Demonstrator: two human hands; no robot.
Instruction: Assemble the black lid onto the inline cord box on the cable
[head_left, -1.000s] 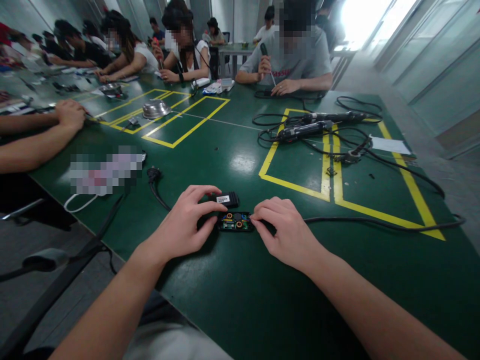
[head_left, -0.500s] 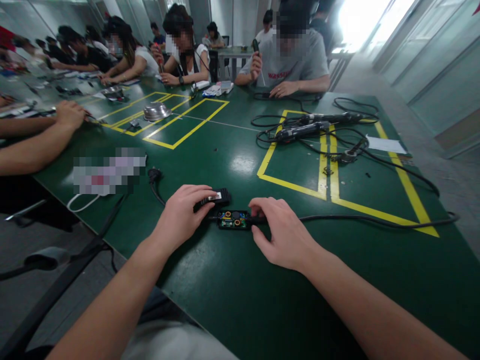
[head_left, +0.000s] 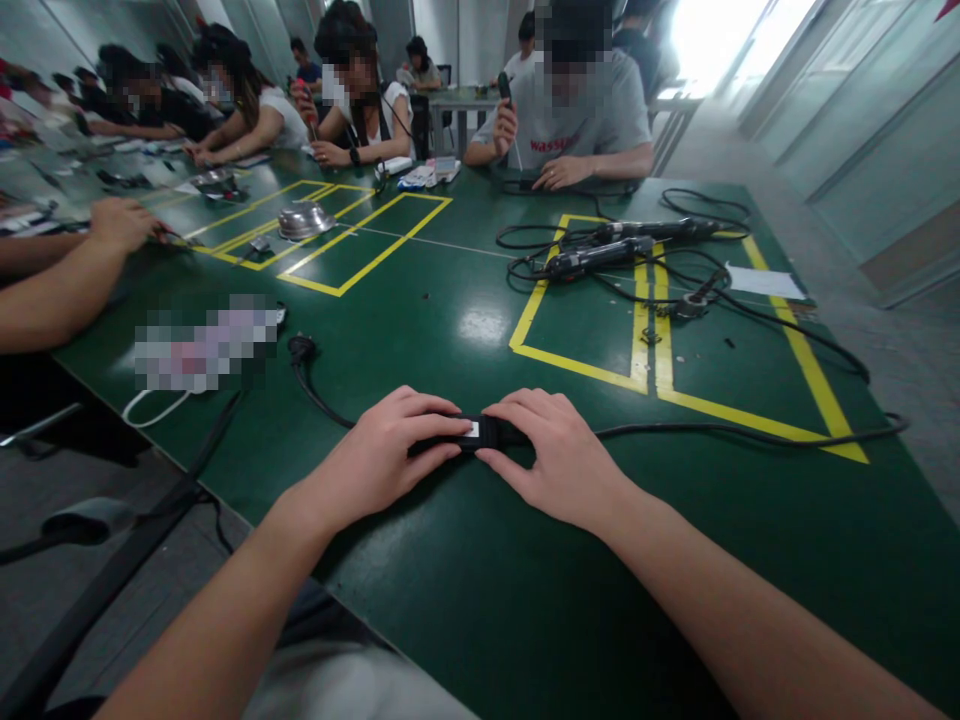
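While the head view shows the left hand [head_left: 384, 448] pinching the left part of a labelled black casing [head_left: 489, 433] just below the frame's centre, the right hand [head_left: 561, 448] pinches its right end between thumb and fingers. A black cable [head_left: 697, 430] stretches toward the right edge, a plug [head_left: 301, 348] lies on the tabletop [head_left: 450, 580] left of centre, and two dark cylindrical tools [head_left: 600, 258] rest at upper right.

I'm in an assy workshop: long green workbench [head_left: 420, 340] w/ yellow floor-style tape [head_left: 579, 368], corded elec. screwdrivers [head_left: 600, 257] mid-R, co-workers [head_left: 277, 115] upper L, hand screwdriver [head_left: 504, 88] upper ctr.
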